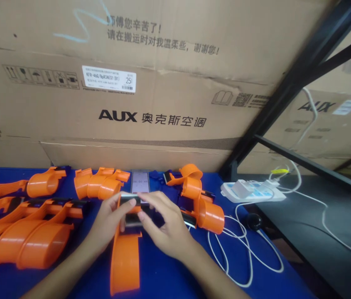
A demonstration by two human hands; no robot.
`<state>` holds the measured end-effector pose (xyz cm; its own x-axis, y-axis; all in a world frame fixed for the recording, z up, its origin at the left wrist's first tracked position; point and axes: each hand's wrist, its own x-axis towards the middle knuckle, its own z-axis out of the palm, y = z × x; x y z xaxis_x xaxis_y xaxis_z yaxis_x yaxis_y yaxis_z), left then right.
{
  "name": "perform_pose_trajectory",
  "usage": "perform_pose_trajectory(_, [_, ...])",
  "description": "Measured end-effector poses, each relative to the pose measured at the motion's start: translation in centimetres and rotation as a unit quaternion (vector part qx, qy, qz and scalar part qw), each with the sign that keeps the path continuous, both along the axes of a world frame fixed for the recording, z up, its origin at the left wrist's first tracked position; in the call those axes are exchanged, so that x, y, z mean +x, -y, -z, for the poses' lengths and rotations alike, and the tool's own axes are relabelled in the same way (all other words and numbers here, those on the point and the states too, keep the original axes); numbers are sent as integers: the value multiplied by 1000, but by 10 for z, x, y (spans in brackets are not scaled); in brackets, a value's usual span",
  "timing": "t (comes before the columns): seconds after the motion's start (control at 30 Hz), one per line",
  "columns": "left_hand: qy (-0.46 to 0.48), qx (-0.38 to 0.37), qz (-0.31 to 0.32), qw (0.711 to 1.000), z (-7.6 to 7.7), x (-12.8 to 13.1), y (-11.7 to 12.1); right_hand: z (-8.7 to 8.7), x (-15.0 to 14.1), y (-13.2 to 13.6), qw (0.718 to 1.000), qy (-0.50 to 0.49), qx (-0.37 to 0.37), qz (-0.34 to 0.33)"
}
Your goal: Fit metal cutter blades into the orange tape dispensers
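Observation:
Both my hands meet over an orange plastic tape dispenser (125, 259) that lies on the blue table cover (169, 278) with its handle toward me. My left hand (108, 222) grips its left side near the top, thumb on the upper edge. My right hand (165, 226) covers the right side, fingers curled onto the dark roller part (131, 218) at the dispenser's head. Just behind the hands a phone (140, 182) lies flat with a lit screen.
Several orange dispensers are stacked at the left (22, 236), more lie at the back (100, 182) and at the right (202, 203). A white power strip (253, 192) with a charger and looping white cables (244, 249) sits right. Large cardboard boxes (150, 83) stand behind; a black metal frame (287, 91) is at the right.

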<state>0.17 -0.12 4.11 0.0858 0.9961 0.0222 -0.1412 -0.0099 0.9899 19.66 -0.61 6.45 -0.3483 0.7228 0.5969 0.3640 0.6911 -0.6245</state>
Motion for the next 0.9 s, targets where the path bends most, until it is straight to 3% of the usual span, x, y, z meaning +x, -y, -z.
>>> perform_pose_trajectory(0.23, [-36, 21, 44, 998, 2, 2, 3, 5, -4, -1, 1000, -2, -18, -12])
perform_pose_trajectory(0.47, [12, -5, -11, 1000, -6, -7, -3, -3, 4, -7, 999, -10, -2, 46])
perform_pose_trajectory(0.6, [56, -13, -51, 997, -12, -16, -9, 1, 12, -15, 992, 86, 24, 92])
perform_pose_trajectory(0.73, [61, 0, -61, 996, -15, -16, -8, 10, 11, -18, 971, 223, 35, 78])
perform_pose_trajectory(0.9, [39, 17, -53, 998, -16, -10, -3, 16, 1, -14, 953, 293, 43, 70])
